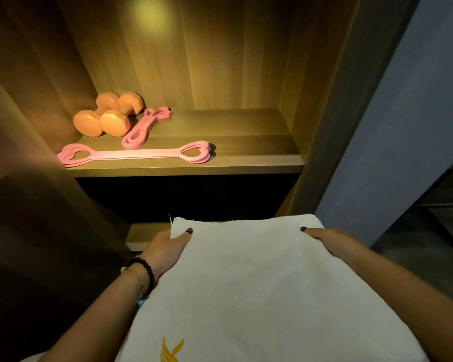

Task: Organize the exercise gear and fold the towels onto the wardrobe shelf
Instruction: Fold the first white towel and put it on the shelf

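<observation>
Low in the frame, nearest the camera, a white towel (259, 283) with a yellow emblem near its bottom edge is held out flat between two hands. At lower left, the left hand (168, 248) pinches the towel's far left corner, thumb on top and the other fingers hidden beneath; beaded bracelets (141, 273) circle that wrist. At right of centre, the right hand (330, 240) grips the far right corner the same way, thumb on the cloth, the rest out of sight under it.

Just beyond the towel's far edge sits a lower ledge of the wardrobe, then a dark recess. Higher, in the middle of the frame, the lit wardrobe shelf (246, 145) carries a long pink resistance band (136, 154) with heart-shaped ends along its front edge, a second folded pink band (141, 126) behind it, and two orange dumbbells (107, 113) at the upper left, the pair touching.

The fold looks barely begun. With only two corners pinched, the slack body may sag and crease unevenly. Setting the towel on the shelf could drag the front band off the lip, since it lies right at the edge. The bare right half of the shelf seems the safer spot.
</observation>
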Demonstrator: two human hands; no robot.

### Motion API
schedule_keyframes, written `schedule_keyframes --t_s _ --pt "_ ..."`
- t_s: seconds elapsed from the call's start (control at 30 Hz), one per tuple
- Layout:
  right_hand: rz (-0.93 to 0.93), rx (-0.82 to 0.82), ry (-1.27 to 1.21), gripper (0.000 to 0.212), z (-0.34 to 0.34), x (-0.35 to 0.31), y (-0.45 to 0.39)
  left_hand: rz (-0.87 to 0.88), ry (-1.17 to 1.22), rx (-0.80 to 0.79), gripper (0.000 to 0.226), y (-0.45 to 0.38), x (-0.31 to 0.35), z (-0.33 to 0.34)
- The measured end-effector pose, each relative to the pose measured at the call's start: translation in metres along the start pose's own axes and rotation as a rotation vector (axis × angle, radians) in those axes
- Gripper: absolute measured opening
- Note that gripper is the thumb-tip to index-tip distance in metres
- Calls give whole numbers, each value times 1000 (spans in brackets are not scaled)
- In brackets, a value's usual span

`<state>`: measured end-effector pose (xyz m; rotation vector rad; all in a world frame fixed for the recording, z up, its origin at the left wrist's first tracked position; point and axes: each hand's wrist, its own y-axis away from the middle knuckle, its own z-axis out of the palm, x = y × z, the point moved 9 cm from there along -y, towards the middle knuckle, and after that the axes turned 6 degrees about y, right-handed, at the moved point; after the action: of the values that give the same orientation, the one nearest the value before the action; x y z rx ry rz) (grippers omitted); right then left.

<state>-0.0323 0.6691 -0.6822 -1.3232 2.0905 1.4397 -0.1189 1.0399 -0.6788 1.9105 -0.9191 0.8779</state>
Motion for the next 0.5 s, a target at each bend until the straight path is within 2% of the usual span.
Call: schedule_keyframes --t_s 0.03,0.07,0.2,0.27,0.33,0.37,0.43,0.5 --pt "5 4 13 29 0 0 1 17 -35 -3 33 -1 3 1" --pt "-2 2 32 30 0 -2 3 37 -101 -1 37 -2 9 1" --pt "-188 4 10 22 -2 -21 14 102 -664 -28 29 -12 57 -6" --pt "-331 45 -5 21 -4 -33 25 168 -762 -75 64 -13 88 -3" --pt "-446 84 -31 17 -3 -43 37 372 -722 -231 83 -9 125 26" --pt "-493 84 -50 17 -2 -47 43 457 -693 -340 80 -2 140 48" --pt "-551 59 -89 19 3 -53 51 548 -640 -534 58 11 156 95" --pt "-544 54 -92 20 5 -55 52 508 -526 -631 33 3 160 135"
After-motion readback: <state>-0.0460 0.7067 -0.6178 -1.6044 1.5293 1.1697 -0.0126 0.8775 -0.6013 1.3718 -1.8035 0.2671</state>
